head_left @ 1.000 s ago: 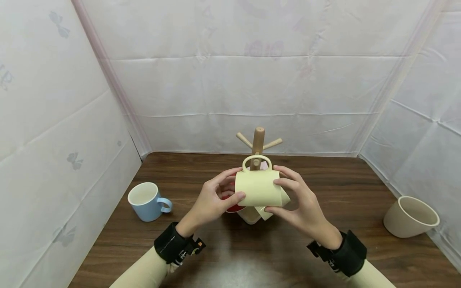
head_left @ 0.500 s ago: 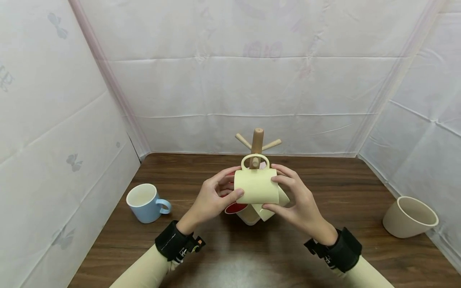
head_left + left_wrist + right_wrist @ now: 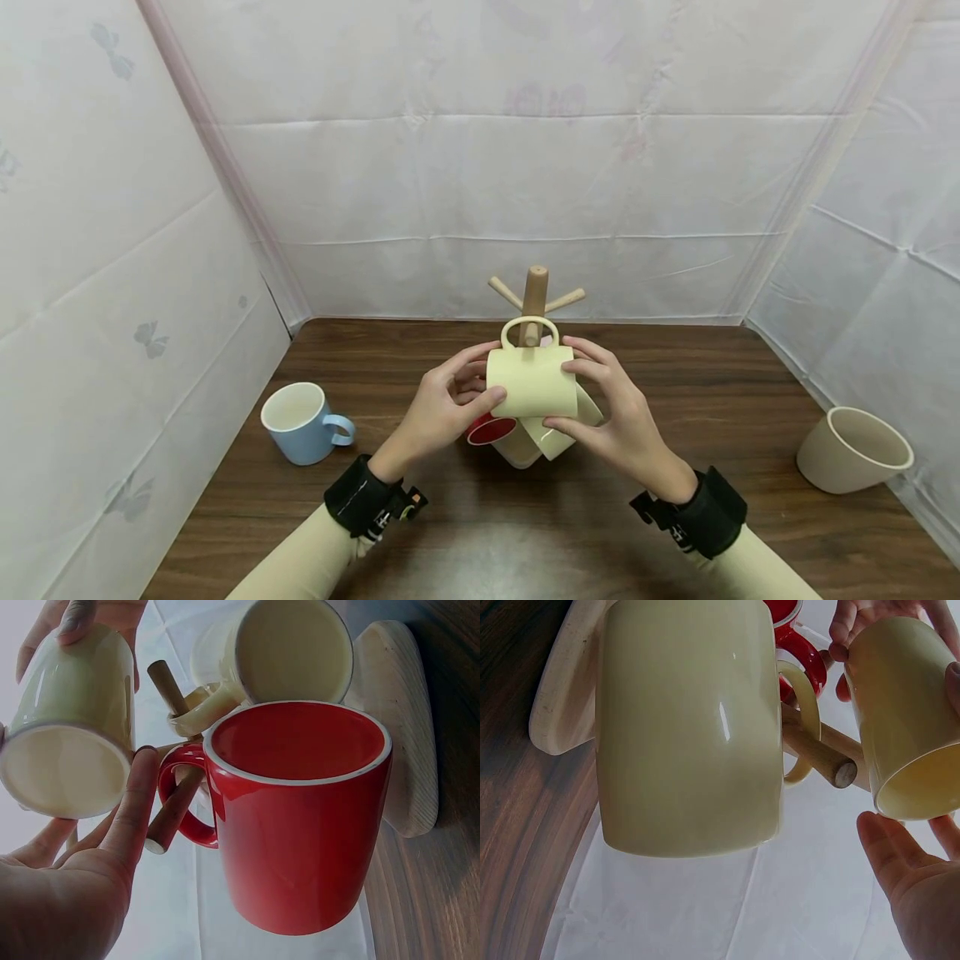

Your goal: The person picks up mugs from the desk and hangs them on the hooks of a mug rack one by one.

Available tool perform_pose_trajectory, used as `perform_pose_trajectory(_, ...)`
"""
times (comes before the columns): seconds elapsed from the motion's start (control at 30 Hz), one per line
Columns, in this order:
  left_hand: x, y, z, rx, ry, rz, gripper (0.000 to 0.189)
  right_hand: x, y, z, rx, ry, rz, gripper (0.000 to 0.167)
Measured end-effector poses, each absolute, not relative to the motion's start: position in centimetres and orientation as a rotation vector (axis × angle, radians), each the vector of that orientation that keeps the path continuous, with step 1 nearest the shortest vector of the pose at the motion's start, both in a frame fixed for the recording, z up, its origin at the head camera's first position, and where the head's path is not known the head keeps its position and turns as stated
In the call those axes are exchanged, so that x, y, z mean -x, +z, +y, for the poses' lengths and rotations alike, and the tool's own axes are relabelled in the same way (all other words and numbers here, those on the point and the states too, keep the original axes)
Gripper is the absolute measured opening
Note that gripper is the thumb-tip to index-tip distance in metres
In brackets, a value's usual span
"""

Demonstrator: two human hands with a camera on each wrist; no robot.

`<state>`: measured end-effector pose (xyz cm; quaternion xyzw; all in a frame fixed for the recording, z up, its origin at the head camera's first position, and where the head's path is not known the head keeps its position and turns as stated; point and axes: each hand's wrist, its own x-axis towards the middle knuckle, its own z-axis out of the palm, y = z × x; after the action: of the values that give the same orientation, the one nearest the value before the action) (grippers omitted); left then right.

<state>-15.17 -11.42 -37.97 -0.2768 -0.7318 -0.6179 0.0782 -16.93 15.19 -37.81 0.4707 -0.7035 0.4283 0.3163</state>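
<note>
One pale yellow mug [image 3: 531, 382] — held on its side above the middle of the bench [image 3: 720, 379], long axis running left to right, handle uppermost, mouth toward the right. Left hand [image 3: 446, 402]: gripped the base end, thumb in front. Right hand [image 3: 618, 408]: gripped the mouth end, thumb below, fingers above. Neither hand was nearer; the mug lay between them. One wooden rack [image 3: 536, 290], beyond the mug, toward the back edge. A peg tip [image 3: 532, 335] showed within the handle loop — whether inside it or just behind could not be told. One red mug [image 3: 292, 840] and one second yellow mug [image 3: 690, 735], hung by their handles on lower pegs. One blue mug [image 3: 302, 440], upright, near the left edge. One beige cup [image 3: 836, 457], near the right edge.
</note>
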Motion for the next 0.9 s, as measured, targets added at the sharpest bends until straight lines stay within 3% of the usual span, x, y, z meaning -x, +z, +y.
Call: perform_pose_trajectory(0.9, 15.52, -37.76, -11.22, 0.753, -1.796, -2.246, 0.058, 17.62, -38.17, 15.36, -1.227, 1.137, -1.879, 0.064)
